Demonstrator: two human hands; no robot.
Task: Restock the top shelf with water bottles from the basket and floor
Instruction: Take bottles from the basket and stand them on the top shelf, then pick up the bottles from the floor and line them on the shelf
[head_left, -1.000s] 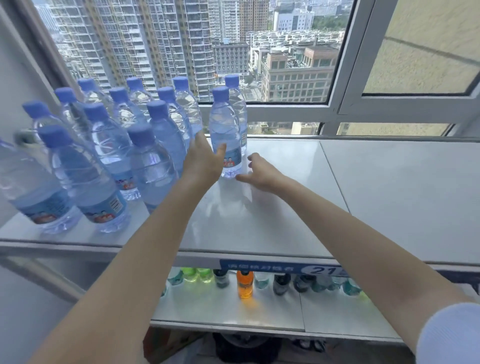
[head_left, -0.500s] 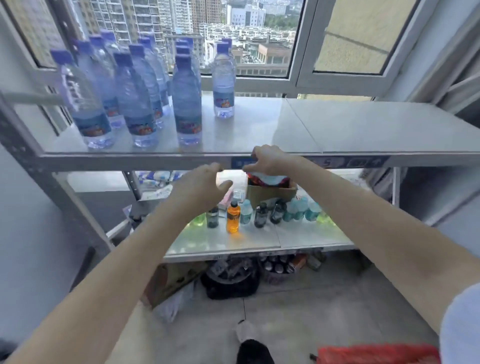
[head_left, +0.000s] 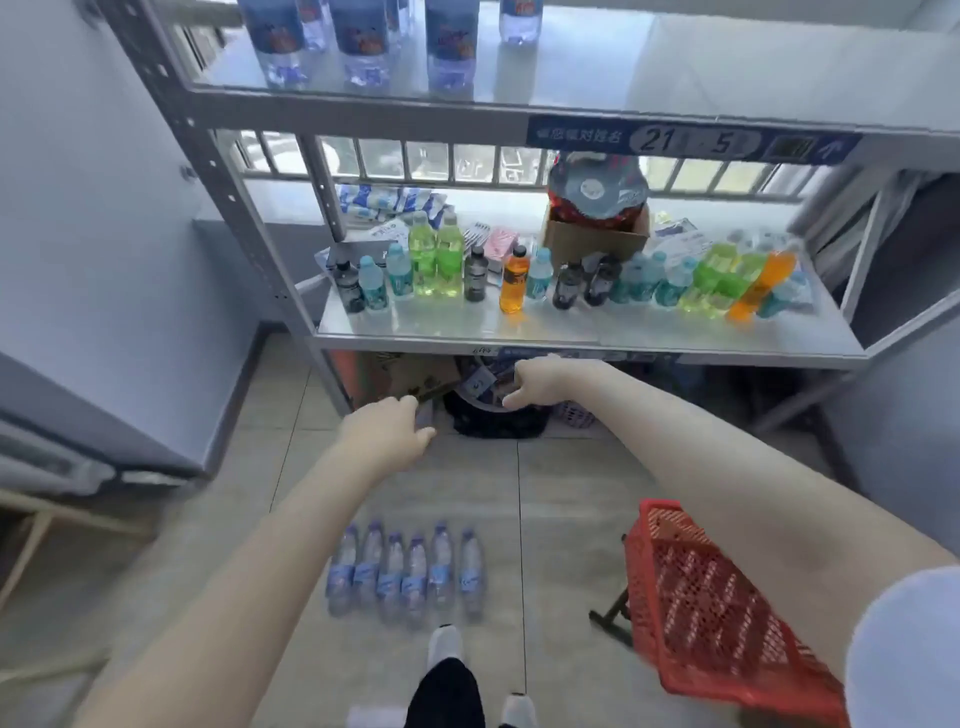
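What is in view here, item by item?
Floor water bottles: six, clear with blue labels, one row on the floor.
Top-shelf water bottles: at least four, clear, tops cut off, left end.
Basket: one, red, lower right, tilted.
Small drink bottles: many; green, orange, teal, dark; middle shelf.
Cardboard box: one, brown, behind those drinks.
Left hand: empty, loosely curled.
Right hand: empty, loosely curled.

The upper water bottles (head_left: 448, 49) are cut off above.

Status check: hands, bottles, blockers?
Left hand, right hand empty, loose. Six water bottles in a row on floor, red basket beside. No blocker seen.
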